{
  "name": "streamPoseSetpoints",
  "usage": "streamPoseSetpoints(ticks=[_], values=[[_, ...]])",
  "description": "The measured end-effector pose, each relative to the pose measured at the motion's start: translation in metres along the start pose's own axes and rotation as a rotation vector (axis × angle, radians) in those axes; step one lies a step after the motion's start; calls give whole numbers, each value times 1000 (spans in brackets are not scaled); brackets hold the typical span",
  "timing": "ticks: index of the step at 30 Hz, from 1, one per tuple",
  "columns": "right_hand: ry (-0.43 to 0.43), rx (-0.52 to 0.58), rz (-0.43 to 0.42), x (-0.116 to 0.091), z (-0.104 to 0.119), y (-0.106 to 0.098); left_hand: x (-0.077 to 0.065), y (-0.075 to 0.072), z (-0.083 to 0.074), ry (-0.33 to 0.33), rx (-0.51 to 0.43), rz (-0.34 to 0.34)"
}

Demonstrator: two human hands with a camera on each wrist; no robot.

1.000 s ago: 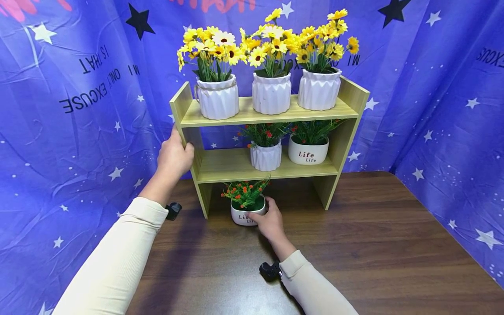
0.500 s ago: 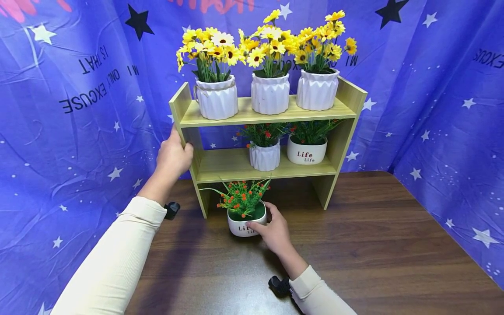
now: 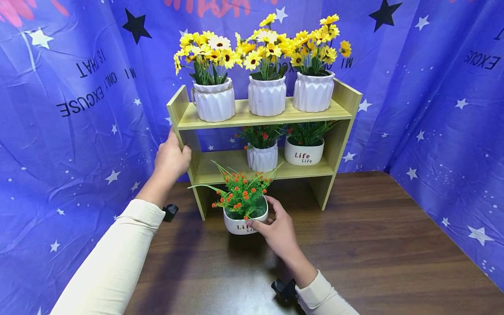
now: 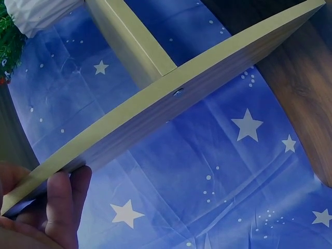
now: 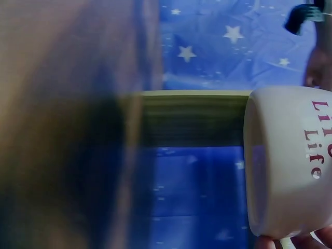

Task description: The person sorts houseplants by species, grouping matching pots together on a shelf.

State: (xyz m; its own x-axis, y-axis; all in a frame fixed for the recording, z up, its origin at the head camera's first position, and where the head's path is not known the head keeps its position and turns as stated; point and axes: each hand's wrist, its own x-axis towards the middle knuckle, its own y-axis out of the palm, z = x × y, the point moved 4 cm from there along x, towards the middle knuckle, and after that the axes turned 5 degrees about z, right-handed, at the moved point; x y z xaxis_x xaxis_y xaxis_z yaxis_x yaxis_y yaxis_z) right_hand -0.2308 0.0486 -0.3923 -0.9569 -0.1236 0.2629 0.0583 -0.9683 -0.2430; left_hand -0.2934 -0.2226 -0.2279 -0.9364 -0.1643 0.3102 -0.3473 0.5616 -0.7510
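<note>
My left hand (image 3: 171, 159) grips the left side panel of a light wooden shelf (image 3: 220, 173). In the left wrist view its fingers (image 4: 61, 202) bend around the edge of that panel (image 4: 122, 111). With thumb in front and fingers at the far side, my right hand (image 3: 281, 234) holds the right rim of a white oval potted plant (image 3: 235, 225) lettered "Life". Orange blooms and long green blades rise from it. The pot is upright in front of the lower shelf opening, a shadow below it on the table. In the right wrist view the pot (image 5: 285, 166) fills the right side.
Three yellow-flowered pots (image 3: 267, 97) stand on the top board. The middle board bears a ribbed white pot (image 3: 262, 158) with red flowers and another "Life" pot (image 3: 303, 152), both right of its bare left end. A starry blue curtain (image 3: 433, 131) surrounds the brown table (image 3: 374, 245).
My right hand has drawn the potted plant out from under the middle board toward me, then raised it a little. The left hand keeps its grip on the side panel.
</note>
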Motion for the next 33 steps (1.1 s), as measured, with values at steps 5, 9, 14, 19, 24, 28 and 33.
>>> streamPoseSetpoints(ticks=[5,9,14,19,24,28,33], values=[[-78,19,-8,11,28,-9,0,0,1,19,-3,-28],[-115,53,10,26,47,-10,1,-1,1,14,-3,-29],[-121,81,28,50,58,0,1,1,2,4,-4,-12],[-129,39,20,70,60,13,1,2,3,8,4,-31],[-120,18,27,81,58,24,1,3,4,5,7,-37],[-130,-58,9,86,60,29,0,3,4,7,16,-33],[-146,-146,-16,97,63,35,1,3,4,11,26,-31]])
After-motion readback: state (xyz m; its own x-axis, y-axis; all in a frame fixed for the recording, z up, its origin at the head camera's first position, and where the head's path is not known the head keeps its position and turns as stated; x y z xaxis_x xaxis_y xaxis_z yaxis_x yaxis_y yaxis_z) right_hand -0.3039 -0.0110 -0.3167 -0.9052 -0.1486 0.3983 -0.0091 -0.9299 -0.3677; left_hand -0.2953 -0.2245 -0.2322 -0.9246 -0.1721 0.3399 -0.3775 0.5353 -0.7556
